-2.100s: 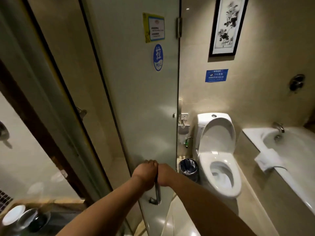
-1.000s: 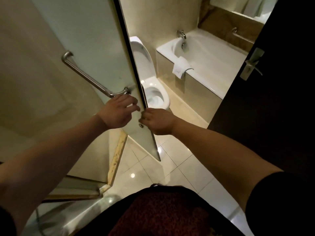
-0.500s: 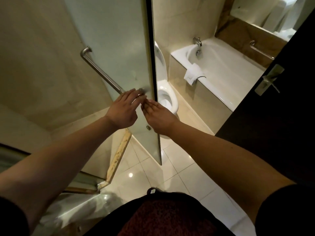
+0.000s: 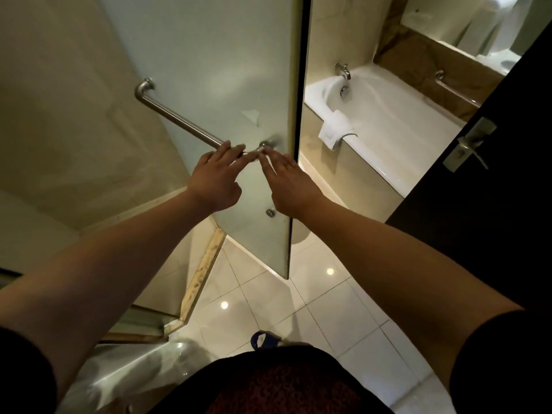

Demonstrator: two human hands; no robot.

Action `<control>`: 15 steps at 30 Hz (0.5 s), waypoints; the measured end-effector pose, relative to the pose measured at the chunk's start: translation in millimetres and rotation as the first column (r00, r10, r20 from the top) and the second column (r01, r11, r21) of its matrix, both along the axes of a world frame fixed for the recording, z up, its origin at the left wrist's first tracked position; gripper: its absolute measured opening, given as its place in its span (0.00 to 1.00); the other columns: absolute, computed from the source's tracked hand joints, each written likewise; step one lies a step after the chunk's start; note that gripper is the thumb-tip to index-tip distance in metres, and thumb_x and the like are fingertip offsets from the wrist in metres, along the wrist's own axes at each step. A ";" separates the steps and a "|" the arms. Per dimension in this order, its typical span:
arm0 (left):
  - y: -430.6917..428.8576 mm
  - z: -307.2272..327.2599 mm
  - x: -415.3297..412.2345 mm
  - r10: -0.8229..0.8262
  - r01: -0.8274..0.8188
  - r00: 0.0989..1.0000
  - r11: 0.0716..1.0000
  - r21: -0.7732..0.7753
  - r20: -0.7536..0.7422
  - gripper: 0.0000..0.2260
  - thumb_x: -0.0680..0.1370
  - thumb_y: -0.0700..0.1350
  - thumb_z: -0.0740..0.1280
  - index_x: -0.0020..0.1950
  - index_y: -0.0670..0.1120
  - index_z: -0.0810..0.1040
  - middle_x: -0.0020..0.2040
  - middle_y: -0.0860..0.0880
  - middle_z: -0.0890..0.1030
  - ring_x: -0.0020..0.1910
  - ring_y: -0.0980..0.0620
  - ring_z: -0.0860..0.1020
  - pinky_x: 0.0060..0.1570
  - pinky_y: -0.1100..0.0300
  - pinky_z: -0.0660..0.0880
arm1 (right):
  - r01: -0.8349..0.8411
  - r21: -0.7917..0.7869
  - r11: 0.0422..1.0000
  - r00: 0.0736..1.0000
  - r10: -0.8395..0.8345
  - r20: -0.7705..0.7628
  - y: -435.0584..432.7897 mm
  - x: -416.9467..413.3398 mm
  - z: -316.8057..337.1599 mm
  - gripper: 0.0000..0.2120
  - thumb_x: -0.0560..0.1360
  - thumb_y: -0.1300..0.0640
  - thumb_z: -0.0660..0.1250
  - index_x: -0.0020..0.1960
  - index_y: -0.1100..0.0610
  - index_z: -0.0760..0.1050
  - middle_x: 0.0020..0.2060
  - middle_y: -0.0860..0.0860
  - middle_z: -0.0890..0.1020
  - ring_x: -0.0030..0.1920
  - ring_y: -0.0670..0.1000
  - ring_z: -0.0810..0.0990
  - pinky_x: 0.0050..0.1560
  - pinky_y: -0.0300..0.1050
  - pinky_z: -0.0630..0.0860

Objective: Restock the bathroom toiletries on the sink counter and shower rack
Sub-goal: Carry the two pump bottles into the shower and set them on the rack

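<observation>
A beige tiled wall fills the left side. Low in the left corner lies a shiny pale surface; what it is cannot be told. A worn wooden strip runs along the floor at the foot of the wall.

A metal bar is fixed slantwise on a frosted glass door, its upper end to the left and its lower end near the door's free edge. The left hand lies over the lower stretch of this bar. Its fingers are straight and spread, resting across the metal rather than wrapped round it, and the thumb sticks out to the right.

Just beside it, the right hand lies flat, fingers straight and close together. Their tips reach the bend where the bar meets the glass. Whether they touch metal or glass cannot be told. Neither hand holds anything. Where the toiletries are cannot be told from this view.

The door stands edge-on, its dark rim upright. Behind its lower part a piece of a toilet shows. The floor is pale glossy tile.

To the right stands a white bathtub with a folded white towel draped over its near rim and a tap at its left end. A grab rail is fixed to the brown wall behind the tub. At the far right is a dark door with a metal lever.
</observation>
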State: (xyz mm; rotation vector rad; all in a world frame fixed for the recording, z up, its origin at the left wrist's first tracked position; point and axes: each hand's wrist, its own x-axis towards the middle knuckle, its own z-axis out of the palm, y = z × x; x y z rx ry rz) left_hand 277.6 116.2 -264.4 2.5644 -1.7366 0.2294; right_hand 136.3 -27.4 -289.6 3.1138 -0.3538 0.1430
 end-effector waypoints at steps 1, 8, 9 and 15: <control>-5.0 -0.5 3.3 0.002 -0.002 1.000 1.000 0.018 0.001 0.38 0.74 0.43 0.67 0.80 0.55 0.55 0.79 0.47 0.61 0.79 0.40 0.54 0.72 0.42 0.60 | 0.049 0.081 0.995 0.998 -0.052 0.029 -3.1 4.1 4.1 0.47 0.73 0.65 0.69 0.80 0.60 0.42 0.80 0.60 0.45 0.79 0.61 0.49 0.78 0.53 0.52; -50.8 2.6 28.6 0.056 -0.046 0.995 0.991 0.123 -0.084 0.41 0.72 0.52 0.70 0.79 0.61 0.51 0.81 0.47 0.54 0.79 0.36 0.51 0.70 0.35 0.61 | 0.178 0.210 0.961 0.983 -0.183 0.001 -42.4 41.6 19.3 0.41 0.73 0.63 0.63 0.80 0.55 0.46 0.80 0.56 0.45 0.80 0.54 0.45 0.76 0.60 0.45; -58.6 4.8 31.7 0.055 -0.043 0.994 0.991 0.127 -0.096 0.41 0.72 0.52 0.70 0.79 0.61 0.51 0.81 0.47 0.54 0.78 0.36 0.52 0.69 0.35 0.61 | 0.188 0.217 0.958 0.982 -0.189 -0.016 -50.9 46.9 21.4 0.41 0.73 0.62 0.63 0.80 0.55 0.47 0.80 0.55 0.45 0.80 0.53 0.44 0.76 0.62 0.45; -104.1 12.8 40.2 0.064 -0.041 0.988 0.986 0.164 -0.138 0.42 0.71 0.53 0.72 0.80 0.60 0.53 0.80 0.45 0.56 0.78 0.34 0.53 0.68 0.34 0.65 | 0.229 0.175 0.958 0.970 -0.210 -0.119 -91.9 71.2 28.1 0.41 0.73 0.58 0.64 0.80 0.55 0.45 0.80 0.52 0.49 0.79 0.52 0.42 0.73 0.68 0.41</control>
